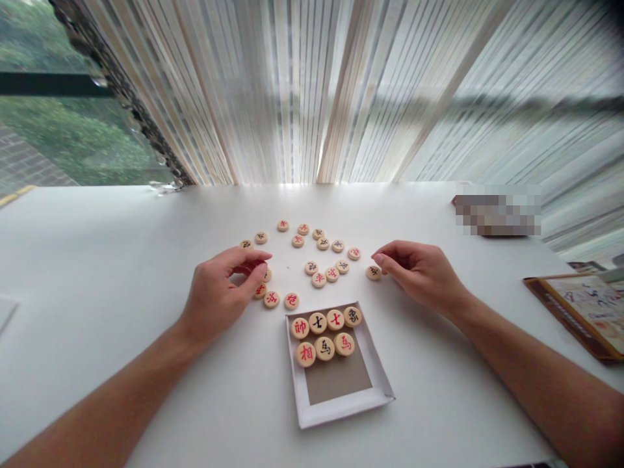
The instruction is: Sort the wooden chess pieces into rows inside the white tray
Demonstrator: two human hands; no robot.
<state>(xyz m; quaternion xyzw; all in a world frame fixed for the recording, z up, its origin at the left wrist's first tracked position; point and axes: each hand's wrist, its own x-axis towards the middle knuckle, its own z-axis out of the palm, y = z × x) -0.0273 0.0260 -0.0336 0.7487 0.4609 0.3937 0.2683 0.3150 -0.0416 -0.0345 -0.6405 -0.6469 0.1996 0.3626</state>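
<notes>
My left hand [217, 286] is over the left side of the scattered Chinese chess pieces, its fingers curved and a gap between thumb and forefinger. A wooden piece [266, 275] partly shows behind its thumb; a red-marked piece [260, 291] lies just below. On the right, my right hand [419, 270] hovers with loosely bent fingers, thumb and forefinger tips close together. Right by its fingertips is a black-marked piece [373, 273]; whether they touch I cannot tell. Between my hands, a shallow white box [341, 409] holds several red and black pieces in two rows, including a red horse [344, 345].
Several more round pieces [318, 279] lie face up on the white table [219, 396] beyond the box. A brown-edged printed board or booklet [575, 312] is at the right. Past it sits a blurred-out object [497, 214]. Striped curtains [316, 91] hang behind the table.
</notes>
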